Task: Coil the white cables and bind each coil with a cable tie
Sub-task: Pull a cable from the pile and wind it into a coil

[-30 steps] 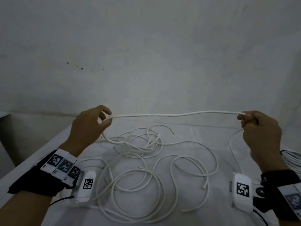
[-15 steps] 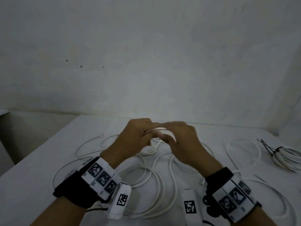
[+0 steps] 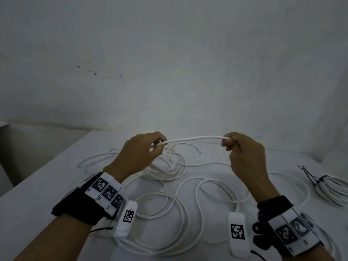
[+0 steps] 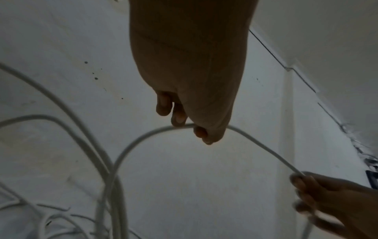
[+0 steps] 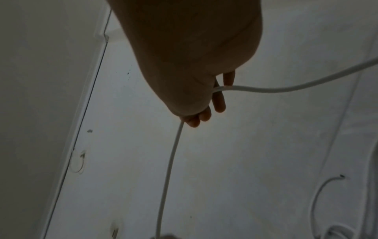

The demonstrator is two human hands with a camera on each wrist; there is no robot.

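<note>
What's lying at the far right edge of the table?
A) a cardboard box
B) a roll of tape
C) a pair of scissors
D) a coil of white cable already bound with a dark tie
D: the head view shows a bound coil of white cable at the table's right edge, with dark tie ends sticking out from it.

1. Two hands: the left hand (image 3: pixel 140 154) and the right hand (image 3: pixel 244 155), each pinching the same one stretch of white cable (image 3: pixel 194 138)
2. One bound coil of white cable (image 3: pixel 333 191) at the right edge of the one desk (image 3: pixel 37 185), with one bunch of dark cable ties (image 3: pixel 308 174) beside it
3. Loose white cables (image 3: pixel 169 200) lie tangled on the desk; their number cannot be told
4. Two wrist bands, one on each wrist
</note>
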